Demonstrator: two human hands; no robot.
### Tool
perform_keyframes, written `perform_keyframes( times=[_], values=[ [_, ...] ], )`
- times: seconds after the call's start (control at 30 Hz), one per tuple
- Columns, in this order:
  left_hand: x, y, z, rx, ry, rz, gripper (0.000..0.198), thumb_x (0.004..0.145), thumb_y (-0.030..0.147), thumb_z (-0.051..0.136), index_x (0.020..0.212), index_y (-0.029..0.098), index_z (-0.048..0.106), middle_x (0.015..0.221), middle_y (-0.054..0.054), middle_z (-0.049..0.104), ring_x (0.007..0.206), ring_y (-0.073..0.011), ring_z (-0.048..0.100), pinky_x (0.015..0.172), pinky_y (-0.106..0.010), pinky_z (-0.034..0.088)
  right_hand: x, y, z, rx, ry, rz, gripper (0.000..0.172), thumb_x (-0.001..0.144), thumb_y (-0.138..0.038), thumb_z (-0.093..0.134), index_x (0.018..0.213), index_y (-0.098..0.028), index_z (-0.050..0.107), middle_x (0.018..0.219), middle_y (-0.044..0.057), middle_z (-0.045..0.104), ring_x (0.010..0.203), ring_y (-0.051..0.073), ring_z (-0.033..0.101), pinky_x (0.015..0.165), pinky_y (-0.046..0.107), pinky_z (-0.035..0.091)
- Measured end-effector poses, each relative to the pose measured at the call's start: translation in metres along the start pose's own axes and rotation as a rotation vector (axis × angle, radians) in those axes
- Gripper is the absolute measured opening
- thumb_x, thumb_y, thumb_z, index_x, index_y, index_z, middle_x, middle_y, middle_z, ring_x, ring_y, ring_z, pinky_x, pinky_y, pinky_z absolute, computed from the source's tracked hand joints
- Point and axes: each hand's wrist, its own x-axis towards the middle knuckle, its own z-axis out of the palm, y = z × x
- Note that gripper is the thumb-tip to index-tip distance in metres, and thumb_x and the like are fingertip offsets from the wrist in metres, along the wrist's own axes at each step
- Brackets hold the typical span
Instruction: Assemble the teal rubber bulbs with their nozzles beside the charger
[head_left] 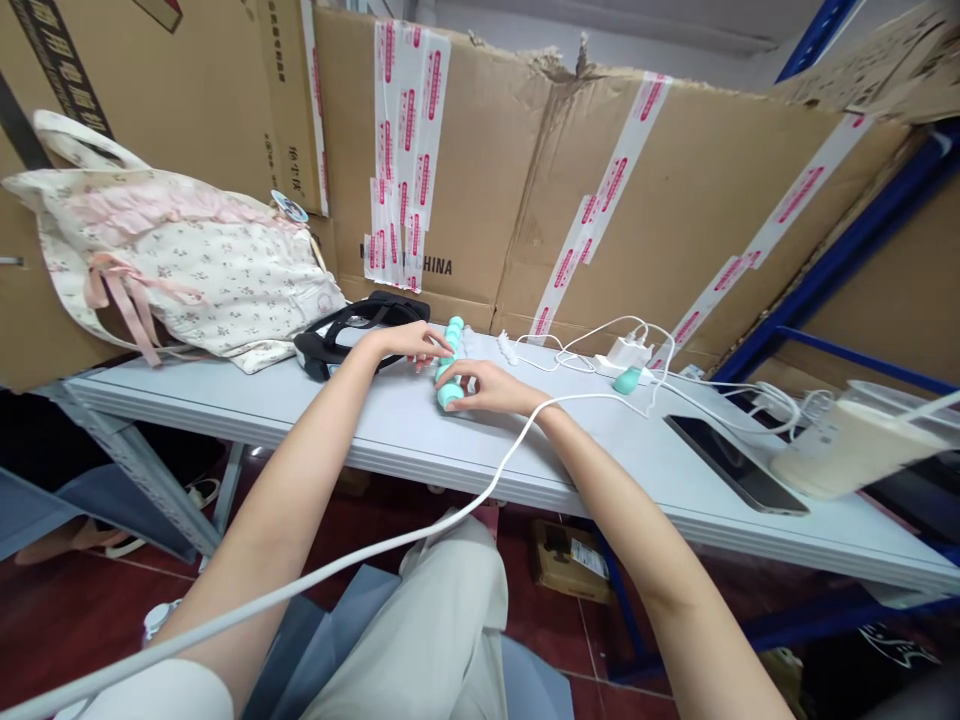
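Observation:
A mint-green segmented object point(449, 385), built like a row of rounded lobes, lies lengthwise on the grey table. My right hand point(491, 388) curls its fingers and thumb round the near end. From the left, my left hand point(411, 342) reaches to its middle, fingers extended and a little apart, fingertips at its side; some are hidden. Just behind is a whitish lobed piece point(468, 343), partly covered by my right hand. Another small white lobed piece point(508, 348) lies farther right. A mint-green drop-shaped piece point(627, 380) sits by the charger.
A black headset with straps point(330, 345) is beside my left hand; a floral bag point(202, 260) stands farther left. To the right are a white charger point(628, 352), a phone point(731, 462) and a plastic cup point(840, 445). A white cable point(420, 540) crosses before my arms. Cardboard point(480, 180) walls the back.

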Motion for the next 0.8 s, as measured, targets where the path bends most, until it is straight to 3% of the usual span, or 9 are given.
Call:
perform_keyframes(
  times=[0.13, 0.27, 0.37, 0.53, 0.8],
  values=[
    [0.003, -0.002, 0.003, -0.030, 0.052, 0.001, 0.046, 0.071, 0.045, 0.067, 0.102, 0.011, 0.068, 0.054, -0.001, 0.061, 0.045, -0.0116, 0.055, 0.047, -0.022, 0.039, 0.000, 0.003, 0.005, -0.020, -0.005, -0.029, 0.041, 0.075, -0.037, 0.070, 0.112, -0.020, 0.060, 0.114, 0.006, 0.060, 0.083, 0.014, 0.054, 0.080, 0.031, 0.044],
    [0.007, -0.005, 0.005, -0.074, 0.200, 0.054, 0.035, 0.073, 0.041, 0.065, 0.087, 0.009, 0.067, 0.047, 0.002, 0.053, 0.039, -0.0087, 0.048, 0.044, -0.021, 0.036, -0.001, 0.006, 0.010, 0.001, -0.026, -0.049, 0.050, 0.074, -0.038, 0.071, 0.117, -0.021, 0.054, 0.119, 0.007, 0.055, 0.092, 0.016, 0.053, 0.085, 0.033, 0.045],
    [0.012, -0.008, 0.007, -0.127, 0.343, 0.083, 0.027, 0.075, 0.035, 0.063, 0.081, 0.009, 0.066, 0.045, 0.003, 0.049, 0.039, -0.0067, 0.043, 0.043, -0.020, 0.034, -0.002, 0.007, 0.009, 0.029, -0.042, -0.044, 0.052, 0.073, -0.038, 0.072, 0.118, -0.021, 0.053, 0.120, 0.007, 0.055, 0.087, 0.015, 0.054, 0.083, 0.032, 0.046],
    [0.018, -0.015, 0.011, -0.099, 0.564, 0.116, 0.023, 0.076, 0.032, 0.059, 0.080, 0.010, 0.066, 0.046, 0.004, 0.048, 0.039, -0.0057, 0.041, 0.043, -0.019, 0.032, 0.000, 0.007, 0.006, 0.061, -0.025, -0.058, 0.042, 0.075, -0.038, 0.070, 0.111, -0.019, 0.059, 0.112, 0.006, 0.060, 0.079, 0.013, 0.055, 0.077, 0.029, 0.047],
    [0.020, -0.016, 0.013, -0.059, 0.659, 0.126, 0.028, 0.077, 0.035, 0.056, 0.083, 0.010, 0.066, 0.047, 0.003, 0.049, 0.040, -0.0074, 0.043, 0.046, -0.020, 0.033, 0.003, 0.004, 0.010, 0.094, 0.018, -0.079, 0.034, 0.077, -0.038, 0.068, 0.104, -0.017, 0.065, 0.104, 0.005, 0.064, 0.079, 0.013, 0.056, 0.075, 0.027, 0.045]
  ],
)
